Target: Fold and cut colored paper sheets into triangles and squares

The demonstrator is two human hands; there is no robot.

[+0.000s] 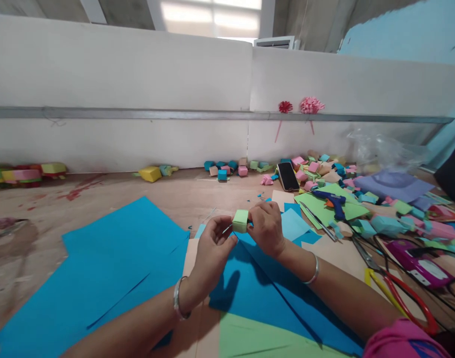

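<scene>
A small light-green paper cube (240, 220) is held up above the table between both hands. My left hand (212, 251) pinches its left side with fingers curled. My right hand (266, 228) is closed on its right side. Each wrist wears a silver bangle. Large blue paper sheets (108, 271) lie on the wooden table (111, 191) under and to the left of the hands, with a green sheet (257, 340) near the front edge.
A black phone (288, 176), a blue glue gun (333, 201) and red-handled scissors (399, 293) lie to the right among many small coloured paper cubes (317, 169). More cubes sit along the white wall. Paper flowers (311, 105) rest on the wall rail.
</scene>
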